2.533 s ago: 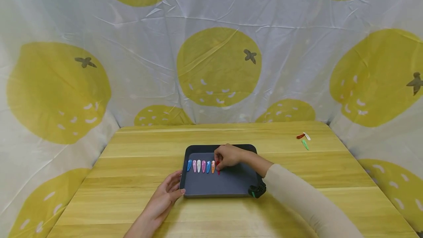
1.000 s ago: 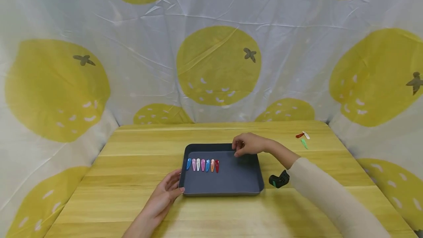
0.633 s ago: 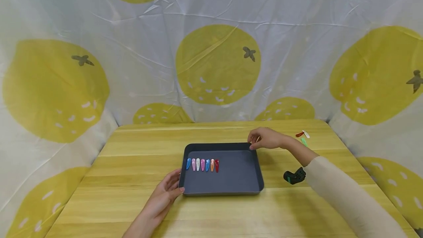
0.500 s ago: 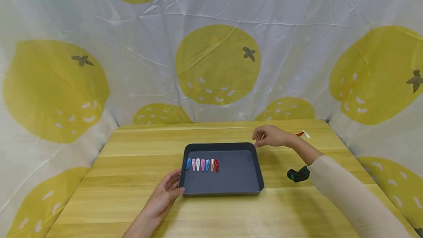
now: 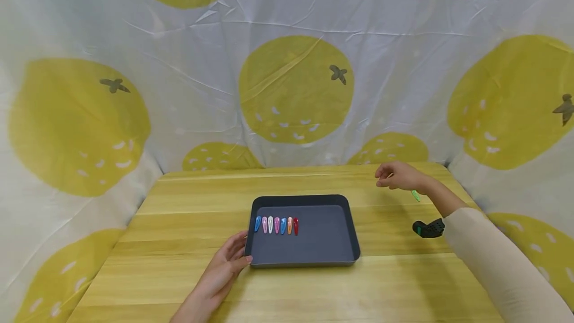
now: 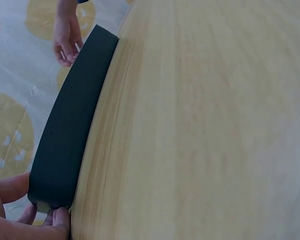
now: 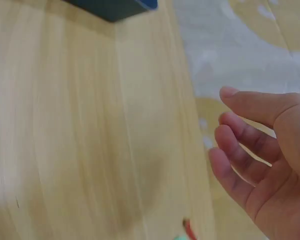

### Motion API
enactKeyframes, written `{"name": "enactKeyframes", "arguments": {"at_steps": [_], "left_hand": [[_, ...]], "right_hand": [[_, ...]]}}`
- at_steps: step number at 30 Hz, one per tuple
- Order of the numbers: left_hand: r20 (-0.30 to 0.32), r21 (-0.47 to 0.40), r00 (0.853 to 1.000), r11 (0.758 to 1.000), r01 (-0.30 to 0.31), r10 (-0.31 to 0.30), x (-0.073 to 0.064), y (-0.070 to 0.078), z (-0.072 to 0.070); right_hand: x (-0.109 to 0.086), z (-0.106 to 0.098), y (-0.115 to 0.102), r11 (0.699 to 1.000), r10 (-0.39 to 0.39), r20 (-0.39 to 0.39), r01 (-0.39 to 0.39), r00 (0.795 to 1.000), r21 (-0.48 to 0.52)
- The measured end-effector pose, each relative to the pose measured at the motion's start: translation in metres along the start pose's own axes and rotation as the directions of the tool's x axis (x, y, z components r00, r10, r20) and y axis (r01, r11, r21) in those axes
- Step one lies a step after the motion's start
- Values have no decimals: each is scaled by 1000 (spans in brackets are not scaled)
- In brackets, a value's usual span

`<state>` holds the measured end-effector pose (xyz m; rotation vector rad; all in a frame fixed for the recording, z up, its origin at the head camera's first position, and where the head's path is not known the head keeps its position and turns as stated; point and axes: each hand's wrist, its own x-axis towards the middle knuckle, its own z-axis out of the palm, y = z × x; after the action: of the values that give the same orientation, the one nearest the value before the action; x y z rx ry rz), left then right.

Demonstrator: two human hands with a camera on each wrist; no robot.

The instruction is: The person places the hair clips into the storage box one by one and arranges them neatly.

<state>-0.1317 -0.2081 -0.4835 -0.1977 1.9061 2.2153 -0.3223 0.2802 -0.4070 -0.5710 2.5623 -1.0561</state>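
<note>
A dark grey rectangular tray point(image 5: 323, 243) lies on the table, with a row of several snap hair clips point(image 5: 283, 226) in its left half. They run blue, pink, white, pink, blue, orange and red. My left hand point(image 5: 221, 270) grips the tray's near left corner, thumb on one side and fingers on the other, as the left wrist view shows. My right hand point(image 5: 400, 176) is in the air right of the tray, fingers loosely bent and holding nothing. Just beyond it a green hair clip point(image 5: 415, 196) shows partly; a red clip point(image 7: 189, 230) peeks in at the right wrist view's bottom edge.
The wooden table point(image 5: 188, 223) is backed and flanked by a white curtain point(image 5: 385, 83) printed with yellow fruit. A black wrist-worn device point(image 5: 429, 229) sits under the right forearm. The white clip beyond the right hand is hidden behind it.
My right hand let go of the red clip at the row's right end, rose out of the tray and moved right toward the loose clips. My left hand kept its grip.
</note>
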Motion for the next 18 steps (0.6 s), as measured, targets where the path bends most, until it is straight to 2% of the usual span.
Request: {"name": "enactKeyframes", "arguments": {"at_steps": [10, 18], "left_hand": [[-6, -4, 1000, 1000, 10, -10, -1, 1, 1], [-18, -9, 1000, 1000, 17, -18, 0, 0, 1]], "right_hand": [[-23, -19, 57, 994, 106, -132, -102, 986, 30], [-35, -19, 84, 990, 138, -205, -137, 969, 19]]}}
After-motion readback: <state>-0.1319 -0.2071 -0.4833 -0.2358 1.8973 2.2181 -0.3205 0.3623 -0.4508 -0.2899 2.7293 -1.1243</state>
